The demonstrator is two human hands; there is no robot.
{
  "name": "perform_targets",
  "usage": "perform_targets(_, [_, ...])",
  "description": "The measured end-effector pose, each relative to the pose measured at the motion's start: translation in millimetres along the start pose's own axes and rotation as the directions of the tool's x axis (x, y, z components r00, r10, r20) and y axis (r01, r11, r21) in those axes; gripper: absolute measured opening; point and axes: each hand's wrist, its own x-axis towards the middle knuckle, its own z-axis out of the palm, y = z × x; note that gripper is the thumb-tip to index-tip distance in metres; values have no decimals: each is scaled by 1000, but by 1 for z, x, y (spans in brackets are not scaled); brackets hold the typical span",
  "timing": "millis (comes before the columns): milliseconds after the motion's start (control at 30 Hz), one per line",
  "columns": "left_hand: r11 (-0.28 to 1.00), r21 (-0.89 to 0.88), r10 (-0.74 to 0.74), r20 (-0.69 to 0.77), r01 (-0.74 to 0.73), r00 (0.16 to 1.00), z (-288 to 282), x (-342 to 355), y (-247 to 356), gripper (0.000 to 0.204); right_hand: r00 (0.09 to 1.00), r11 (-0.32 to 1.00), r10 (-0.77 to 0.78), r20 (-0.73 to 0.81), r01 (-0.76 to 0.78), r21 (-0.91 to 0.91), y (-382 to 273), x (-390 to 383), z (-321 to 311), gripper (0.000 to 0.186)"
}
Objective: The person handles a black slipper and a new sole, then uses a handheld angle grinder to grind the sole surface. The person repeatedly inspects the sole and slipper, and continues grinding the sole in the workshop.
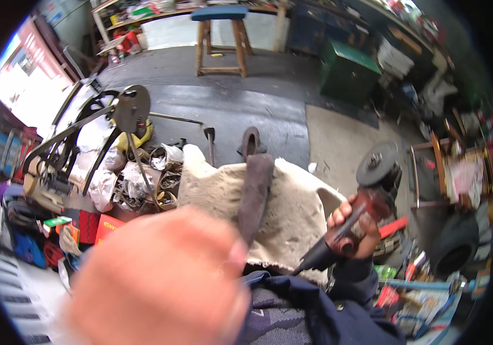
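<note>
Being held at right, grinder (376,204) is wrapped by curled R hand (367,237); L hand (163,279), near left, is blurred, openness & hold can't be told.

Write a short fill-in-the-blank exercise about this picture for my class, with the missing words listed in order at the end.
1. A power tool with a round disc is held in the person's ____ hand.
2. The blurred hand close to the camera is the person's ____ one.
3. The wooden stool has a seat coloured ____.
4. The large box on the floor, right of the stool, is ____.

Missing words: right; left; blue; green.
</note>
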Motion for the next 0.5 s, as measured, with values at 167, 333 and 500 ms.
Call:
perform_targets(167, [937, -350, 27, 64, -3, 998, 2, 34, 61, 13, 999, 997, -37, -29, 39, 68, 3, -3, -6, 51])
perform_targets(333, [862, -487, -48, 193, 138, 980, 14, 47, 86, 9, 997, 993, 15, -73, -6, 119, 4, -8, -7, 51])
perform_targets(500, [831, -503, -128, 244, 238, 961, 22, 46, 90, 7, 996, 1000, -1, -84, 3, 26, 4, -5, -9, 55])
